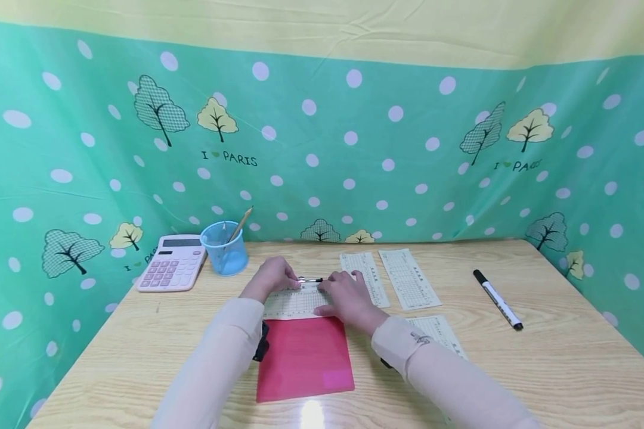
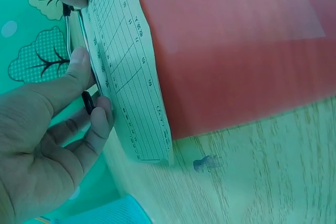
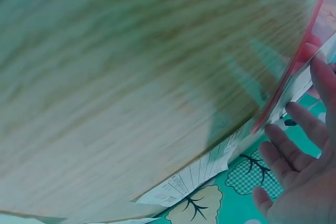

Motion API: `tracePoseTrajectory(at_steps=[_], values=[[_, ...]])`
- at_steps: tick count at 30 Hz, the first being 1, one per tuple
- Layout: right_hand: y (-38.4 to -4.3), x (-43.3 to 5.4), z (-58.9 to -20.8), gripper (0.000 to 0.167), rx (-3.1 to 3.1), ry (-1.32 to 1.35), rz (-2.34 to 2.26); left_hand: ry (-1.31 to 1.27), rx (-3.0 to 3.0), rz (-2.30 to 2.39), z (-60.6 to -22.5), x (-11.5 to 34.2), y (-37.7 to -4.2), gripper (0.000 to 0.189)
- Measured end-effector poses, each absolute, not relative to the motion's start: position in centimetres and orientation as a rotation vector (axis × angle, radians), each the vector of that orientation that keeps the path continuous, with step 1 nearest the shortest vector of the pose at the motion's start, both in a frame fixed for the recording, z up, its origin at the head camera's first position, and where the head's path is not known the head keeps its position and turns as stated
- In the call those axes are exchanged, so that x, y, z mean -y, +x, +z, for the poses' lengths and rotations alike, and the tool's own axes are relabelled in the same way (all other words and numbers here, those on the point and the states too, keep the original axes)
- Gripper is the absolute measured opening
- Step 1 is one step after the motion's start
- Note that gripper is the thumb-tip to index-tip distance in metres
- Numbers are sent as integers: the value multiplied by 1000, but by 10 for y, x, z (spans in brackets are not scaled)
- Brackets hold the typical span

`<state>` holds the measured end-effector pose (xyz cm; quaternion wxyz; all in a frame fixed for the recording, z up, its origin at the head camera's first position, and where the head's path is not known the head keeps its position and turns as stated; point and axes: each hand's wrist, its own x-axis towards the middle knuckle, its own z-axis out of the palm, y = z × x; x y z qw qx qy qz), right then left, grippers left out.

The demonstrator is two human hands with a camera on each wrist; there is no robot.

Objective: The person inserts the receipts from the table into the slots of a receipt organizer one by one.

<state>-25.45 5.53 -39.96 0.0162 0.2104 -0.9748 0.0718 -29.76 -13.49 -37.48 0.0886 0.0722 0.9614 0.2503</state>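
A red folder (image 1: 305, 357) lies in front of the person, with a printed form sheet (image 1: 292, 305) across its far part. Along the sheet's far edge runs a slim metal clip (image 1: 310, 280) with black ends. My left hand (image 1: 275, 279) pinches the clip near one end; in the left wrist view its thumb is at the metal bar and a black end piece (image 2: 88, 102) shows between the fingers. My right hand (image 1: 349, 298) rests its thumb on the sheet, its loosely extended fingers reaching the clip's other end. In the right wrist view, these fingers (image 3: 307, 124) border the sheet's edge.
Two more form sheets (image 1: 409, 279) lie at the back right, and another sheet (image 1: 439, 333) is partly under the right forearm. A black-and-white marker (image 1: 498, 300) lies farther right. At the back left stand a pink calculator (image 1: 173, 265) and a blue mesh cup (image 1: 231, 262) holding a pencil.
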Motion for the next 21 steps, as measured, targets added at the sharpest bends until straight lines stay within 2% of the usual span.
tracePoseTrajectory(at_steps=[21], values=[[-252,-57,-400,59,3038,647,245,192,-2859,768,-378,134,-296,11]])
